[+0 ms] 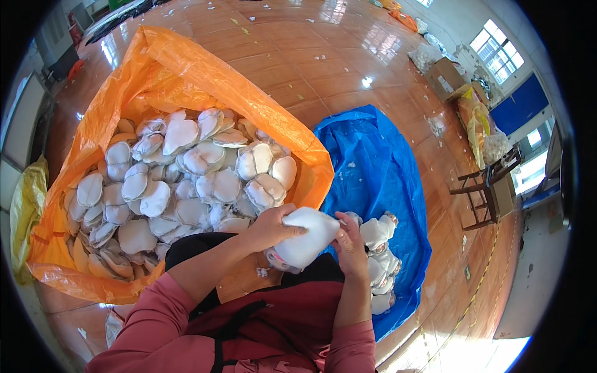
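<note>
left hand point(268, 227), right hand point(351, 246) clamped across white padded piece point(310, 231), likely steadying it; orange sack point(217, 71), blue sack point(373, 155) handily close.

Cup-shaped pad point(308, 233): white, pinkish mark near lower edge. Heaped pads point(155, 199): off-white. Large open sack point(236, 96): bright orange. Second sack point(367, 161): blue. Third sack point(28, 208), far left: yellow. Sleeves point(146, 323): dusty red. Floor point(280, 62): orange-brown, tile-grid pattern. Wall panel point(521, 107): dark blue.
</note>
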{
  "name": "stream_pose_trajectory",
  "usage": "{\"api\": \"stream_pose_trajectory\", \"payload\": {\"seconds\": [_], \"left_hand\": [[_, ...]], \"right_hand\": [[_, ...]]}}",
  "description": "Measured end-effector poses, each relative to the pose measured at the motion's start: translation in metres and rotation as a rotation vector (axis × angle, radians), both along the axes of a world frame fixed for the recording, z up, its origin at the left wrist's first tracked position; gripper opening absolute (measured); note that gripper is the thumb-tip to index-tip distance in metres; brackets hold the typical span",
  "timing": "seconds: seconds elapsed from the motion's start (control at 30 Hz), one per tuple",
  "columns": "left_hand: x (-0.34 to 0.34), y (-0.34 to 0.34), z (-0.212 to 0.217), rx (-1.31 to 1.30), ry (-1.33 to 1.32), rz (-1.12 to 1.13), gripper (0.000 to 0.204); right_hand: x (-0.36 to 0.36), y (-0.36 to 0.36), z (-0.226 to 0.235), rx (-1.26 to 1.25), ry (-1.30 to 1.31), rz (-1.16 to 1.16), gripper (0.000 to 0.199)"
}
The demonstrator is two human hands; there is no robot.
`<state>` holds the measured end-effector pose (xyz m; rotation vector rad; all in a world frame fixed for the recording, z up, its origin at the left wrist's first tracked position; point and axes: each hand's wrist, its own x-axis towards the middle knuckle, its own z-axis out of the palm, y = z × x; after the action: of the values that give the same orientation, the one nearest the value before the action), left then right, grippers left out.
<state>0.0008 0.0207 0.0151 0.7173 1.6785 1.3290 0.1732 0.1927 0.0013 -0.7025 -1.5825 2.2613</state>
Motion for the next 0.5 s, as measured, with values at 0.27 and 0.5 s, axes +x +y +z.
{"api": "stream_pose_trajectory", "payload": {"seconds": [0.27, 0.5], "left_hand": [[0.014, 0.008, -0.013, 0.251, -0.644, 0.093, 0.046], [0.022, 0.013, -0.019, -0.024, -0.589, 0.094, 0.037]], "right_hand": [[-0.024, -0.026, 0.002, -0.014, -0.014, -0.062, 0.048], [-0.028, -0.024, -0.015, 0.019, -0.215, -0.169, 0.042]]}}
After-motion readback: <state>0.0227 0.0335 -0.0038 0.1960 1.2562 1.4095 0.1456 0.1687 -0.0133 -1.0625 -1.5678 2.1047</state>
